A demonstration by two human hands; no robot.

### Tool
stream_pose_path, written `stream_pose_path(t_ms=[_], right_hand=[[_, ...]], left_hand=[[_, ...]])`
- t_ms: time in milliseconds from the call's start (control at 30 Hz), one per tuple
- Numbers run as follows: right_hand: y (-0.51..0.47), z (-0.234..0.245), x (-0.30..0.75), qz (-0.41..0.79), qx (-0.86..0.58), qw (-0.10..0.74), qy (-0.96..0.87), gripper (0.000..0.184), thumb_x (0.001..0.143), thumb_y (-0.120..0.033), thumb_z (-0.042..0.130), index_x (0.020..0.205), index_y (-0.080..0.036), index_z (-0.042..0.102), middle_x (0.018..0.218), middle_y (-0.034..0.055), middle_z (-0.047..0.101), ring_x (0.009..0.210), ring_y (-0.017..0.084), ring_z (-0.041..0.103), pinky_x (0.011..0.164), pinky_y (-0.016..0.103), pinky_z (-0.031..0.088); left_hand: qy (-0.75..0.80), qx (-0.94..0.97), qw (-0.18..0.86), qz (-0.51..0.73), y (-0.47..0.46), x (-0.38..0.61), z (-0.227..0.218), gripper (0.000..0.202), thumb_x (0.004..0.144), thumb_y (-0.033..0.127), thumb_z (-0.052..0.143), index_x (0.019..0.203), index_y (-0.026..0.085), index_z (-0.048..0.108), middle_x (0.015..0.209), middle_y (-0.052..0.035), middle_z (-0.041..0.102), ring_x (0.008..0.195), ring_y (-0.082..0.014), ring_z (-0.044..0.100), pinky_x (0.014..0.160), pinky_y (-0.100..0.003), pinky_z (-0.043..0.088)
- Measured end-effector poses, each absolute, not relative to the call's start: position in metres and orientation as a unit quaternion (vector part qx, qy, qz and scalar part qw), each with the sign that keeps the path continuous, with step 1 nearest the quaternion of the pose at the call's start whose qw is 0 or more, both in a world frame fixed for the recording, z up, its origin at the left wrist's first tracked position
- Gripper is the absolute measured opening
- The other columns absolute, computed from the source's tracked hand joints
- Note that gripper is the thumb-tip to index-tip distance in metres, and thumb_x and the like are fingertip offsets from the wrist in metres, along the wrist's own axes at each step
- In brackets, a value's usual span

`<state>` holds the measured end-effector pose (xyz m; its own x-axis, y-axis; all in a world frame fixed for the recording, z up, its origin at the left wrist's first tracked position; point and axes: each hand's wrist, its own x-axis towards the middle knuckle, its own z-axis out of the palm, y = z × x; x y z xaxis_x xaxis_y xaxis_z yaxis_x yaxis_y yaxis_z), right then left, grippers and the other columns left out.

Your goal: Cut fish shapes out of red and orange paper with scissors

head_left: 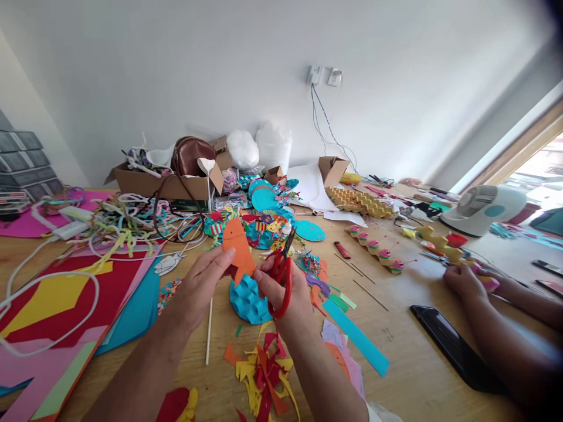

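An orange paper fish (238, 245) with a dark eye dot and a drawn line is held up in front of me. My left hand (210, 271) pinches it along its left side. At the tail end, the fingers of my right hand (285, 293) also touch the fish. That same hand carries red-handled scissors (288, 281), their dark blades pointing up and away from the paper. Just below the fish sits a blue egg-carton piece (250, 302). Yellow, red and orange paper scraps (264, 372) lie heaped nearer to me.
Coloured sheets (57, 305) and a white cable cover the left. Behind stand a cardboard box (149, 189) and blue paper fish (264, 196). To the right are a blue strip (356, 337), a phone (453, 346), a white fan (484, 208) and a co-worker's hands (468, 281) holding a craft piece.
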<state>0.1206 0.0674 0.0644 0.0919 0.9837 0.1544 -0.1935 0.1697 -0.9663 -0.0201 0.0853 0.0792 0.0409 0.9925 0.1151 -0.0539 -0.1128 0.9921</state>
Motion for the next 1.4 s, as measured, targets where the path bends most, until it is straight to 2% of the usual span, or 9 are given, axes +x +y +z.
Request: stream_pose_path(t_ms=[167,400,467,633,800,1000,1167,1400], right_hand=[[0.069,0.068,0.117,0.475,-0.427,0.613,-0.464,0.021,0.068,-0.030,0.069,0.070,-0.019,0.051,0.055,-0.0064,0.050,0.046,0.009,0.041,0.042,0.020,0.031],[0.069,0.070,0.119,0.482,-0.432,0.589,-0.484,0.022,0.067,-0.031,0.068,0.072,-0.020,0.050,0.057,-0.0064,0.047,0.047,0.009,0.041,0.045,0.021,0.034],[0.063,0.072,0.126,0.481,-0.442,0.561,-0.509,0.023,0.070,-0.034,0.067,0.071,-0.020,0.049,0.055,-0.0067,0.045,0.046,0.010,0.040,0.045,0.021,0.033],[0.042,0.072,0.142,0.480,-0.469,0.421,-0.611,0.035,0.085,-0.047,0.048,0.063,-0.020,0.043,0.055,-0.0031,0.046,0.048,0.011,0.042,0.045,0.023,0.032],[0.030,0.064,0.145,0.449,-0.511,0.326,-0.657,0.040,0.085,-0.046,0.051,0.058,-0.020,0.038,0.050,-0.0037,0.042,0.048,0.011,0.040,0.043,0.023,0.024],[0.030,0.073,0.149,0.426,-0.524,0.284,-0.681,0.042,0.087,-0.045,0.051,0.056,-0.020,0.039,0.049,-0.0040,0.040,0.047,0.011,0.038,0.044,0.023,0.022],[0.030,0.076,0.148,0.417,-0.520,0.285,-0.689,0.042,0.087,-0.042,0.053,0.056,-0.020,0.036,0.049,-0.0051,0.037,0.046,0.010,0.035,0.043,0.023,0.020],[0.032,0.078,0.150,0.397,-0.522,0.273,-0.704,0.041,0.087,-0.044,0.053,0.057,-0.020,0.037,0.051,-0.0049,0.036,0.048,0.010,0.034,0.043,0.023,0.019]], left_hand=[[0.433,0.595,0.472,0.485,0.086,-0.015,0.086,0.018,0.073,0.036,0.059,0.069,0.019,0.063,0.068,-0.0005,0.066,0.072,-0.0197,0.061,0.068,-0.029,0.050],[0.476,0.599,0.433,0.476,0.089,-0.017,0.091,0.016,0.067,0.033,0.059,0.058,0.019,0.058,0.058,0.0029,0.058,0.060,-0.0158,0.054,0.058,-0.027,0.045],[0.486,0.588,0.433,0.481,0.088,-0.019,0.094,0.016,0.066,0.034,0.059,0.058,0.019,0.059,0.058,0.0029,0.058,0.059,-0.0155,0.053,0.057,-0.026,0.044],[0.490,0.550,0.461,0.495,0.083,-0.018,0.100,0.016,0.065,0.033,0.060,0.059,0.018,0.061,0.059,0.0009,0.062,0.060,-0.0171,0.059,0.061,-0.028,0.048],[0.460,0.522,0.508,0.509,0.080,-0.015,0.099,0.014,0.064,0.030,0.062,0.062,0.017,0.063,0.057,0.0017,0.061,0.054,-0.0147,0.058,0.058,-0.028,0.050],[0.454,0.513,0.542,0.487,0.078,-0.015,0.099,0.014,0.062,0.029,0.063,0.059,0.016,0.064,0.056,0.0010,0.063,0.053,-0.0141,0.059,0.055,-0.027,0.051],[0.438,0.525,0.559,0.470,0.080,-0.017,0.097,0.014,0.066,0.029,0.064,0.063,0.016,0.065,0.058,0.0010,0.065,0.053,-0.0144,0.060,0.055,-0.028,0.051],[0.435,0.507,0.583,0.462,0.078,-0.015,0.099,0.013,0.062,0.029,0.065,0.059,0.016,0.064,0.054,0.0011,0.064,0.050,-0.0133,0.059,0.053,-0.027,0.050]])
